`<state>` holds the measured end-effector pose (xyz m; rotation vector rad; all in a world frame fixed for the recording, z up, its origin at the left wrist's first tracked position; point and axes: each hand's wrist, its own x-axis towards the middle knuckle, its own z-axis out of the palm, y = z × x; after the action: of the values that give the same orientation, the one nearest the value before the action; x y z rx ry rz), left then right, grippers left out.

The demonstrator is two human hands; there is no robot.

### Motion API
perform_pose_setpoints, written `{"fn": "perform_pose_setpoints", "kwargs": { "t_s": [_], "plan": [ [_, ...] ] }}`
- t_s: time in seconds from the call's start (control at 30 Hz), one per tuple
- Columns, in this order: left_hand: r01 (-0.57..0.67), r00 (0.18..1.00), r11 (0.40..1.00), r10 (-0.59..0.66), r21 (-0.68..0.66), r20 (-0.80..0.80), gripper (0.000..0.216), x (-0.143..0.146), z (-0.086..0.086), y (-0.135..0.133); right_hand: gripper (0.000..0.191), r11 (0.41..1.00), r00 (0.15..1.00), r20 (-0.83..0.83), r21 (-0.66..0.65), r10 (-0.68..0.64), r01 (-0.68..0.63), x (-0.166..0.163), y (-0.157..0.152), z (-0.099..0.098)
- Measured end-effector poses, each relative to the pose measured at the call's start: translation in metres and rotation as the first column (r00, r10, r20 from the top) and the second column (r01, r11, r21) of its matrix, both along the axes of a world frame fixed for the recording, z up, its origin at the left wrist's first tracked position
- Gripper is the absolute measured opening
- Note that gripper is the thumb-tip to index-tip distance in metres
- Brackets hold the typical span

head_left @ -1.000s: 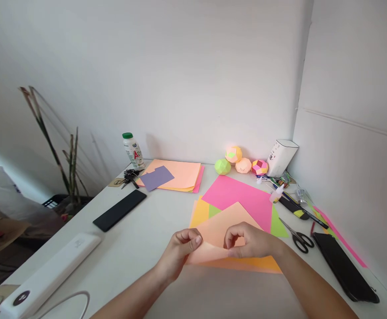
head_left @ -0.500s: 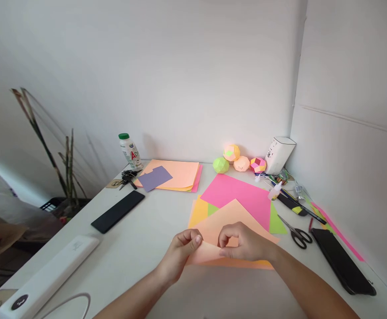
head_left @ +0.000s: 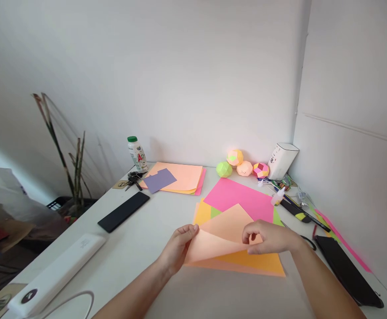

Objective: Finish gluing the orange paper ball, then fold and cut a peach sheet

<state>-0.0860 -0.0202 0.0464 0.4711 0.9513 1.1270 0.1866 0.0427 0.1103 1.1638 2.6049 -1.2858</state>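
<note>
A peach sheet of paper (head_left: 228,223) is bent over toward me, its near part curling up between my hands. On its left edge, my left hand (head_left: 179,246) pinches the paper between thumb and fingers. My right hand (head_left: 268,239) grips the folded edge on the other side, thumb below and fingers curled. Under it lie an orange sheet (head_left: 263,263), a pink sheet (head_left: 238,195) and a green sheet (head_left: 277,217), partly covered. The right forearm hides most of the scissors (head_left: 308,241).
Behind stand several paper polyhedra (head_left: 224,169), a white box (head_left: 282,160) and a glue bottle (head_left: 277,197). A black case (head_left: 344,270) lies right. To the left are a paper stack (head_left: 187,175), purple paper (head_left: 160,180), a bottle (head_left: 137,155), a black slab (head_left: 124,212) and a white device (head_left: 59,270).
My right hand has slid rightward along the paper's edge, away from my left hand. More of the curled flap shows between them. The view has shifted slightly.
</note>
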Motion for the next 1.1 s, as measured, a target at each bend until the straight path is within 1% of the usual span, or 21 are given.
{"fn": "perform_pose_setpoints", "kwargs": {
  "t_s": [0.1,0.13,0.17,0.23,0.33,0.4,0.5,0.6,0.67,0.73,0.8,0.87,0.93,1.0,1.03,1.07,1.1],
  "plan": [
    [0.034,0.999,0.999,-0.034,0.005,0.013,0.045,0.008,-0.001,-0.007,0.044,0.997,0.998,-0.042,0.059,-0.055,0.058,-0.003,-0.019,0.003],
    [0.056,0.998,0.998,-0.056,0.006,0.024,0.044,0.011,-0.001,-0.010,0.045,0.994,0.994,-0.082,0.076,-0.071,0.077,-0.007,-0.027,0.001],
    [0.080,0.996,0.997,-0.080,0.006,0.038,0.044,0.015,-0.002,-0.014,0.039,0.992,0.989,-0.129,0.093,-0.078,0.090,-0.012,-0.036,-0.001],
    [0.121,0.991,0.993,-0.122,0.012,0.056,0.044,0.022,-0.004,-0.020,0.022,0.987,0.975,-0.206,0.117,-0.088,0.114,-0.022,-0.052,-0.010],
    [0.125,0.991,0.991,-0.127,0.049,0.033,0.042,0.028,-0.005,-0.026,0.029,0.974,0.951,-0.254,0.099,-0.175,0.206,-0.029,-0.070,-0.030],
    [0.129,0.991,0.988,-0.130,0.090,0.011,0.041,0.030,-0.005,-0.026,0.029,0.956,0.924,-0.277,0.052,-0.265,0.289,-0.025,-0.076,-0.043],
    [0.175,0.984,0.972,-0.175,0.156,-0.013,0.039,0.028,-0.005,-0.024,0.031,0.922,0.874,-0.316,-0.003,-0.369,0.388,-0.014,-0.084,-0.059],
    [0.226,0.974,0.950,-0.216,0.214,-0.071,0.038,0.023,-0.006,-0.021,0.032,0.899,0.841,-0.341,-0.030,-0.421,0.438,-0.007,-0.090,-0.066],
    [0.298,0.950,0.934,-0.269,0.199,-0.157,0.039,0.020,-0.008,-0.020,0.033,0.890,0.826,-0.350,-0.055,-0.442,0.453,-0.007,-0.092,-0.068],
    [0.371,0.910,0.913,-0.320,0.171,-0.262,0.045,0.018,-0.010,-0.019,0.034,0.881,0.811,-0.360,-0.078,-0.462,0.467,-0.010,-0.094,-0.069],
    [0.444,0.863,0.876,-0.362,0.188,-0.353,0.047,0.017,-0.012,-0.018,0.035,0.870,0.793,-0.374,-0.087,-0.481,0.486,-0.013,-0.096,-0.071],
    [0.527,0.804,0.818,-0.392,0.232,-0.447,0.034,0.016,-0.013,-0.018,0.035,0.867,0.785,-0.396,-0.066,-0.477,0.493,-0.014,-0.099,-0.071],
    [0.594,0.740,0.759,-0.384,0.269,-0.552,0.023,0.014,-0.011,-0.018,0.027,0.892,0.813,-0.410,-0.007,-0.414,0.451,-0.010,-0.103,-0.069],
    [0.632,0.711,0.697,-0.347,0.339,-0.612,0.020,0.008,-0.006,-0.015,0.016,0.915,0.864,-0.391,0.115,-0.316,0.387,0.001,-0.107,-0.069],
    [0.641,0.716,0.659,-0.331,0.392,-0.614,0.018,0.004,-0.003,-0.014,0.019,0.909,0.889,-0.367,0.202,-0.274,0.364,0.008,-0.110,-0.069],
    [0.650,0.723,0.616,-0.323,0.444,-0.610,0.016,-0.001,0.000,-0.011,0.025,0.885,0.908,-0.335,0.301,-0.250,0.355,0.018,-0.112,-0.071],
    [0.653,0.731,0.577,-0.313,0.490,-0.606,0.015,-0.007,0.004,-0.009,0.031,0.844,0.922,-0.299,0.402,-0.246,0.356,0.028,-0.113,-0.074]
  ]
}}
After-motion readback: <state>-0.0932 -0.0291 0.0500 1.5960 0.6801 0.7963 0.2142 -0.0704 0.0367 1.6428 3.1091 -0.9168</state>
